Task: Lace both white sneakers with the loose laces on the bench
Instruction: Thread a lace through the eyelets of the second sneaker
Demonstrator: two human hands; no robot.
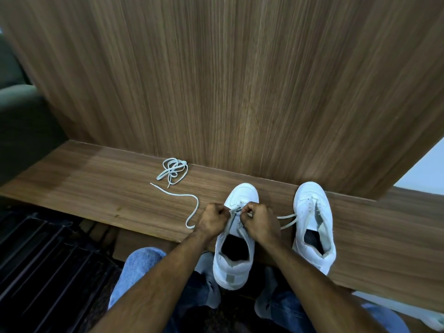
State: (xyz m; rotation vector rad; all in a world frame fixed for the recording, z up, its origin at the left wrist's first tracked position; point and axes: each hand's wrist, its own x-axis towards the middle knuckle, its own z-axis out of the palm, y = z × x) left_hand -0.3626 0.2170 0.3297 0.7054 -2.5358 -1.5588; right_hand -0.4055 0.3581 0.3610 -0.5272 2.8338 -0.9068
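Note:
Two white sneakers stand on the wooden bench (101, 188), toes towards the wall. The left sneaker (234, 241) overhangs the front edge, and both my hands work over its eyelets. My left hand (213, 219) pinches one end of a white lace (193, 212) that trails left across the bench. My right hand (258, 221) pinches the other end, whose tail runs right towards the second sneaker (313, 224). That sneaker has no lace in it. A second loose lace (173, 171) lies bundled near the wall at the left.
A tall wooden panel (240, 92) rises right behind the bench. My knees in blue jeans (139, 270) are below the bench's front edge. A dark slatted surface (48, 260) lies at the lower left, and a grey-green cushion (19, 111) sits at the far left.

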